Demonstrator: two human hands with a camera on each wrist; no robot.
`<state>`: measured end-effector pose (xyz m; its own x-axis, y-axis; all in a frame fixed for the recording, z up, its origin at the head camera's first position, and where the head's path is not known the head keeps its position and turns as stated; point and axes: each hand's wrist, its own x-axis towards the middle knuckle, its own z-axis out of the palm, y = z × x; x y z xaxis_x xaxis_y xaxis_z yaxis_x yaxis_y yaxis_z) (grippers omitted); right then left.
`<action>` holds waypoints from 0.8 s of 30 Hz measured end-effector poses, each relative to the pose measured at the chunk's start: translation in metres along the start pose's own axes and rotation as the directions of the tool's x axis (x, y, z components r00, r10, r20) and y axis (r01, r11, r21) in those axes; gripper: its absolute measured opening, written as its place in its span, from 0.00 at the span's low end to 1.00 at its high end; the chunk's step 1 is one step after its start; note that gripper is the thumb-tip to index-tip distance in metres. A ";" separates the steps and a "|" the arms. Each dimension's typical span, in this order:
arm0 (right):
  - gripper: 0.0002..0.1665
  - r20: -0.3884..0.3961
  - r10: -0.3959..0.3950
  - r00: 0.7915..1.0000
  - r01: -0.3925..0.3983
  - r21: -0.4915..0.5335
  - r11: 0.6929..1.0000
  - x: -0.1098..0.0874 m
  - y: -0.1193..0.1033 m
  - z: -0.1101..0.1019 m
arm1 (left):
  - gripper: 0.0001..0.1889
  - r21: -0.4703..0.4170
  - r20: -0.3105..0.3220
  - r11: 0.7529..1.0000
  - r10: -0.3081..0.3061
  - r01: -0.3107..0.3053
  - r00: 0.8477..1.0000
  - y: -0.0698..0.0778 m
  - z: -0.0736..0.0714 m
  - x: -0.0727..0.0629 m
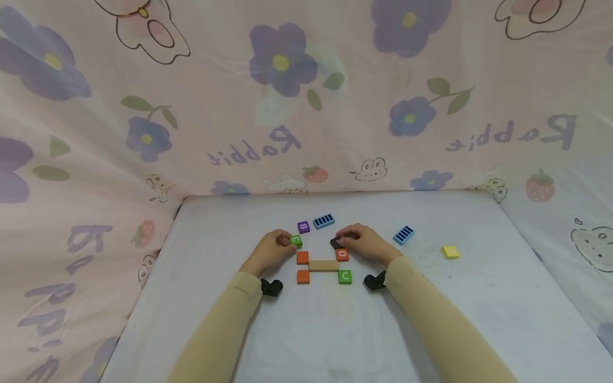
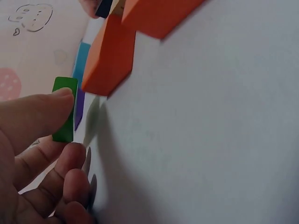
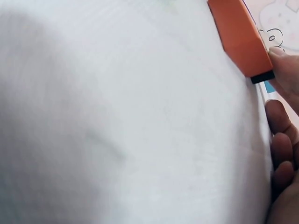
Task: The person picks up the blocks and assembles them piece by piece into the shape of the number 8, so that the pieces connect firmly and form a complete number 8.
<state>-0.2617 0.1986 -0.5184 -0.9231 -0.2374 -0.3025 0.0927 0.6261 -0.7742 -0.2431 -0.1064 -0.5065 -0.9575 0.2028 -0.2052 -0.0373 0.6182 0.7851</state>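
My left hand (image 1: 271,251) pinches a green block marked 3 (image 1: 296,241) between thumb and fingers; in the left wrist view this green block (image 2: 64,84) is seen edge-on, above the table. My right hand (image 1: 370,244) holds a small black block (image 1: 334,243) just behind the orange block marked 0 (image 1: 342,255). In the right wrist view only a dark edge of the black block (image 3: 262,77) shows. A plain wooden plank (image 1: 323,266) lies between two plain orange blocks, one behind (image 1: 303,258) and one in front (image 1: 303,277), and the 0 block and a green C block (image 1: 345,277).
A purple block marked 8 (image 1: 304,227) and a blue striped block (image 1: 323,221) lie behind the hands. Farther right are another blue striped block (image 1: 404,235) and a yellow block (image 1: 450,252). A patterned cloth (image 1: 335,159) hangs behind the white table (image 1: 325,335).
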 end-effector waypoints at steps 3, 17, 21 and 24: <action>0.19 0.000 0.000 1.000 0.000 0.000 1.000 0.000 0.000 0.000 | 0.22 0.018 0.025 1.000 -0.006 0.006 1.000 0.006 0.004 0.003; 0.18 0.006 -0.024 1.000 0.024 -0.011 1.000 0.002 0.001 -0.002 | 0.21 0.018 -0.003 0.999 -0.042 0.042 0.999 0.016 0.010 0.006; 0.18 0.006 -0.026 1.000 0.026 -0.004 1.000 0.002 0.003 -0.002 | 0.18 0.006 -0.017 0.999 -0.038 0.038 0.999 0.015 0.013 0.008; 0.19 0.007 -0.030 1.000 0.030 -0.006 1.000 0.002 0.004 -0.002 | 0.17 0.007 -0.005 0.999 -0.041 0.041 0.999 0.015 0.014 0.009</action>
<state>-0.2640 0.2015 -0.5210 -0.9228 -0.2610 -0.2833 0.0632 0.6230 -0.7797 -0.2482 -0.0849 -0.5042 -0.9566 0.1734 -0.2342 -0.0745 0.6315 0.7718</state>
